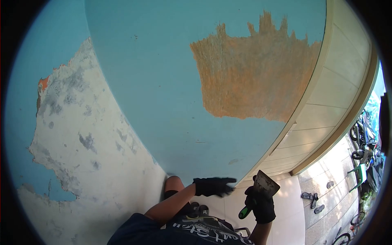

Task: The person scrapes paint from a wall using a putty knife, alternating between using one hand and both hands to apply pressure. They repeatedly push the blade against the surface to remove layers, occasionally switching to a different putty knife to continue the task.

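Note:
My left hand [213, 186], in a black glove, is held out in front of my body with its fingers stretched toward the right. It holds nothing, and its fingertips are slightly blurred. In my right hand [263, 209], also black-gloved, is a putty knife [266, 184]. Its wide metal blade points up and is smeared with dark residue. The green end of its handle [244, 212] sticks out below the fingers. Both hands are apart from the blue wall [163, 77] ahead, where a large patch of paint is gone and a brown surface [253, 77] shows.
On the left, a second wall has a broad whitish-grey bare area [85, 134] with ragged paint edges. A cream panelled frame [322, 110] borders the right side. Beyond it lie sandals [313, 200], a green chair [358, 177] and motorbikes [361, 143] on the paving.

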The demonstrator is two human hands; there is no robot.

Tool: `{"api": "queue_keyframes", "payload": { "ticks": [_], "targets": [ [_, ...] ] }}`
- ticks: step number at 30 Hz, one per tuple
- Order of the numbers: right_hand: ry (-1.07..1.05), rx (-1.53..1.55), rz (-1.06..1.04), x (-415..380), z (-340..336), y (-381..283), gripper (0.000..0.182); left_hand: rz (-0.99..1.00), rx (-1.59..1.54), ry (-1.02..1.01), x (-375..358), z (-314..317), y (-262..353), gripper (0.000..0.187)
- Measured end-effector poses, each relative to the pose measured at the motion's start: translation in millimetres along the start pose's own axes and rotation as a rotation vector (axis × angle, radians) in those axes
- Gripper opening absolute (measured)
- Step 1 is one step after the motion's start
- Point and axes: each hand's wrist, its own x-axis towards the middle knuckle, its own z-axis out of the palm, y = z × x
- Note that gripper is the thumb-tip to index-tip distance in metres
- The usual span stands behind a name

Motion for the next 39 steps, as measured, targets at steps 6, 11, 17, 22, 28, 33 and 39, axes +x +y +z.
{"api": "queue_keyframes", "payload": {
  "ticks": [6,11,17,22,28,33,39],
  "targets": [
    [-0.118,-0.002,0.082,19.0,11.1,10.8,0.055,0.780,0.639,0.599,-46.5,78.3,9.5,0.040],
    [-0.319,-0.213,0.135,38.4,32.8,16.5,0.050,0.490,0.605,0.844,-80.9,63.5,-26.8,0.019],
    [-0.368,-0.839,-0.177,46.3,66.0,27.8,0.044,0.607,0.342,0.695,-108.2,79.0,-19.5,0.027],
    [-0.391,-1.109,-0.767,45.5,98.8,7.7,0.057,0.748,1.095,0.856,-133.6,172.4,49.9,0.044],
    [-0.359,-1.176,-0.816,38.9,135.9,-65.9,0.077,0.991,0.412,0.926,-124.3,148.5,87.0,0.038],
    [-0.344,-1.188,-1.004,49.6,130.2,-90.7,0.071,1.318,0.435,0.918,-139.4,128.3,142.5,0.038],
    [-0.166,-1.255,-1.225,66.0,150.3,-125.0,0.061,1.101,0.019,0.246,-153.7,168.9,220.0,0.066]
  ]
}}
